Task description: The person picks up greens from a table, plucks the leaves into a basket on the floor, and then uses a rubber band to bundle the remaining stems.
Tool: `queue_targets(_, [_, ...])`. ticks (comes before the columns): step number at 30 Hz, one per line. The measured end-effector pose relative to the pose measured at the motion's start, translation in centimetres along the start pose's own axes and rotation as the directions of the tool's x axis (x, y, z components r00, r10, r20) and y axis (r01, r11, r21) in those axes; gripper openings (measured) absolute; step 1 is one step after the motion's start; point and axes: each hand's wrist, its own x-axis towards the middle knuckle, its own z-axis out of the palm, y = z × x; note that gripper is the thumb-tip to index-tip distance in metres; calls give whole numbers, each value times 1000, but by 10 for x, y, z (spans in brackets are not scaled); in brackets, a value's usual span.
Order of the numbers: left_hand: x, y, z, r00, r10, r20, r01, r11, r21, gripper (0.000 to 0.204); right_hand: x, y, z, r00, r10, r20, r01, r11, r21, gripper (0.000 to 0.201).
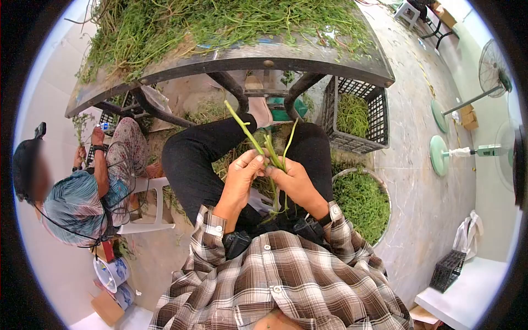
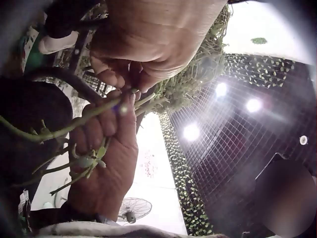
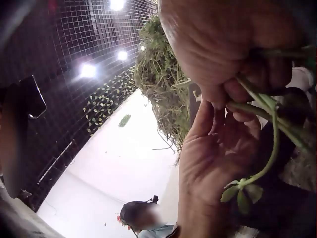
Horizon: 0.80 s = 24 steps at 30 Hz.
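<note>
Both hands meet over the lap, fingertips close together around cut green stems. My left hand (image 1: 240, 179) pinches a long, thick green stem (image 1: 243, 126) that slants up to the left. In my right hand (image 1: 301, 186) several shorter stems (image 1: 273, 152) are gripped between thumb and fingers, one thin and curved. Thin ends with small leaves dangle below the hands. The left wrist view shows a side-shooted stem (image 2: 59, 133) running out from the fingertips. A curved sprig with rounded leaves (image 3: 242, 196) hangs beside the hands in the right wrist view.
A table (image 1: 236, 61) heaped with leafy greens (image 1: 220, 25) stands in front. Right of the knees are a black crate (image 1: 357, 140) of stems and a round basket of greens (image 1: 360, 203). Fans (image 1: 437, 115) stand farther right. Another person (image 1: 77, 203) sits at the left, holding a sprig.
</note>
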Motion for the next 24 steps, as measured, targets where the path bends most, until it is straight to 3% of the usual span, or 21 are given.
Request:
queue_targets(2, [0, 1, 3, 1000, 12, -11, -12, 999, -35, 24, 2, 1, -2, 997, 66, -30, -60, 982, 177, 19])
queue_targets(7, [-4, 5, 3, 1000, 13, -12, -12, 1000, 18, 25, 2, 0, -13, 992, 79, -94, -54, 967, 248, 13])
queue_targets(9, [-4, 2, -2, 1000, 2, -9, -2, 999, 35, 24, 2, -2, -17, 976, 80, -200, -29, 969, 244, 13])
queue_targets(10, [-3, 0, -5, 999, -7, 45, 3, 996, 91, 25, 3, 0, -22, 976, 85, -200, -19, 951, 309, 13])
queue_targets(15, [-10, 5, 2, 978, -59, 198, 3, 963, 270, 26, 6, 0, -34, 947, 20, -321, 77, 955, 287, 16])
queue_targets(18, [-16, 5, 12, 939, -161, 305, 39, 929, 368, 28, 6, 3, -36, 931, -10, -364, 105, 964, 243, 18])
queue_targets(21, [-18, 4, 16, 912, -199, 359, 40, 913, 405, 26, 4, 5, -35, 924, -44, -380, 106, 984, 143, 16])
queue_targets(24, [-22, 8, 24, 927, -187, 327, 9, 879, 476, 23, 4, 9, -34, 918, -54, -393, 101, 990, 101, 15])
